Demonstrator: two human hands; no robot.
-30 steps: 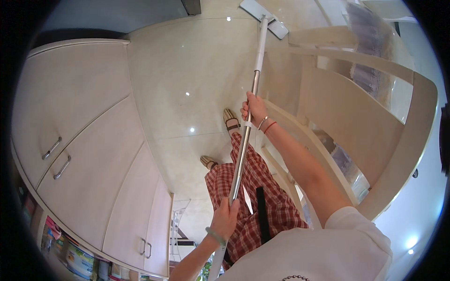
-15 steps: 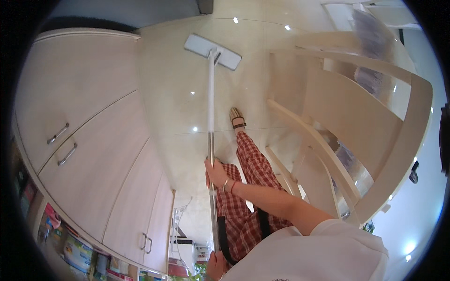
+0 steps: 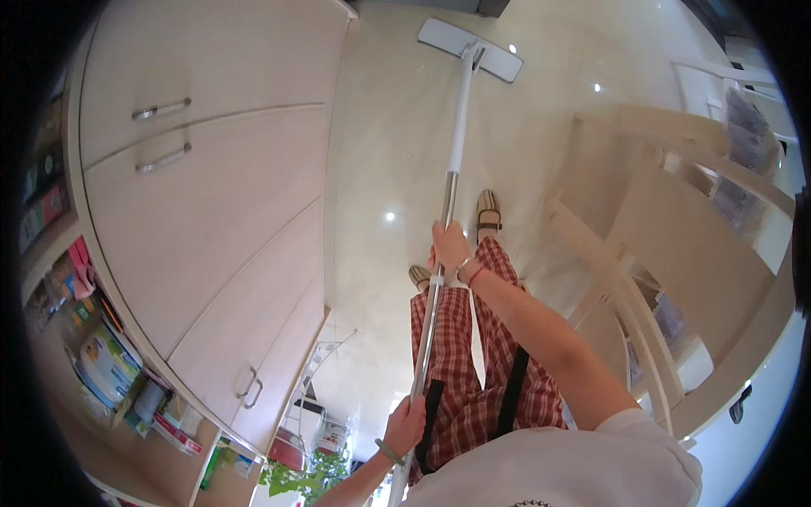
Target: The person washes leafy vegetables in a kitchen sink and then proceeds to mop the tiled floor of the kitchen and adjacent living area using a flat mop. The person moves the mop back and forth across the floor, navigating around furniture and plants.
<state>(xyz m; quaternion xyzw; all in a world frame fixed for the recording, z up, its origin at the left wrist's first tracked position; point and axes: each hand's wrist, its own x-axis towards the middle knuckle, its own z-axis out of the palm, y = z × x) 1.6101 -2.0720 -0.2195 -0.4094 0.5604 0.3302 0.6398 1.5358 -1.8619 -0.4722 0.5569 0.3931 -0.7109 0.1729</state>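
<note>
Your left hand (image 3: 405,426) and right hand (image 3: 453,246) both grip the mop pole (image 3: 430,324). Its flat white head (image 3: 443,36) rests on the floor (image 3: 384,135).

Right hand (image 3: 452,245) wrapped round flat mop's metal pole (image 3: 432,325), left hand (image 3: 405,425) gripping lower; rectangular mop head (image 3: 448,38) beyond both, cream chair (image 3: 701,241) rightward.

I can't read any text here. Packs (image 3: 110,357) on the shelf (image 3: 165,459) to my left carry coloured print, too small and blurred to make out.
</note>
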